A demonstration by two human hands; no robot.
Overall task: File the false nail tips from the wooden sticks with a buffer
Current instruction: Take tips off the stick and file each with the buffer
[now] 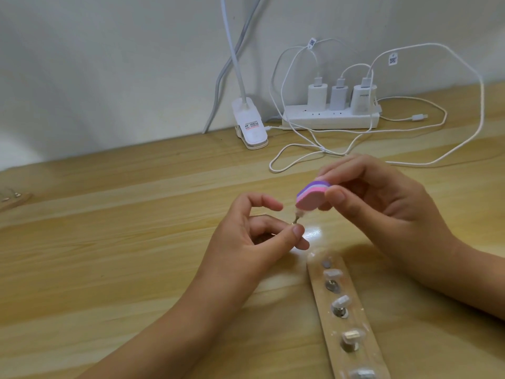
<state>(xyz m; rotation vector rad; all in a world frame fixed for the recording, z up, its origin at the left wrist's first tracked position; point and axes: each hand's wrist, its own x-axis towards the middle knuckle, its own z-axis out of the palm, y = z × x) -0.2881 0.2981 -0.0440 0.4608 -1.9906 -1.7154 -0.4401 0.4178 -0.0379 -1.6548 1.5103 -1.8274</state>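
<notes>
My left hand (257, 233) pinches a small metal holder with a clear false nail tip (382, 214) on top, held up above the table. My right hand (382, 198) grips a pink and purple buffer block (392, 197) between thumb and fingers; the block's pink end touches the nail tip from above. A long wooden stick (355, 321) lies on the table at the lower right, under my right wrist. It carries several more clear nail tips on metal holders, such as one nail tip (340, 300) at its middle.
The wooden table (136, 242) runs to a white wall. At the back stand a white clip lamp (250, 124) and a white power strip (330, 119) with three chargers and looping white cables (300, 149). Another wooden stick (13, 198) shows at the left edge.
</notes>
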